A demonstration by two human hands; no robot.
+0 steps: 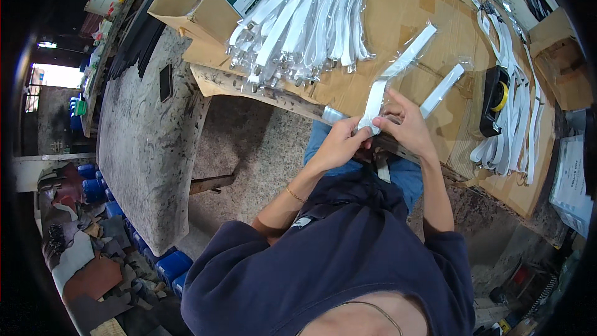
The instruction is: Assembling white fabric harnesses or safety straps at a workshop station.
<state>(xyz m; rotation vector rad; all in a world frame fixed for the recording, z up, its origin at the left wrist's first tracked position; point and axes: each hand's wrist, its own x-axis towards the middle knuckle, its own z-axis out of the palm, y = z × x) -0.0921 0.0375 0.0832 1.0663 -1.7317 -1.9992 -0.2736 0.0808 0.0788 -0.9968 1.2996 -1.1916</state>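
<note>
The strap [377, 96] in work is held over the near edge of the cardboard [457, 34], in front of the person's lap, its far end slanting away to the upper right. The left hand [339, 144] pinches its near end between thumb and fingers. The right hand [410, 126] meets it there, thumb pressed on the strap and fingers bent around; it seems to be pinching too, though the tips behind the strap are hidden, so their exact grip cannot be told.

Clear film shows around the strap's far part, so the sleeving looks well along on this piece; whether the near end is fully covered cannot be seen. Just right of the hands, a second strap [443, 90] lies on the cardboard, also with film about it.

Judging by the heap [305, 18] of filmed straps on the far side, plenty are done (too many overlap to count). What appears left is the bundle [513, 118] at the right, whose white lengths look bare, though film might be missed from here. A black tool [491, 102] with a yellow ring lies against that bundle, apart from both hands.
</note>
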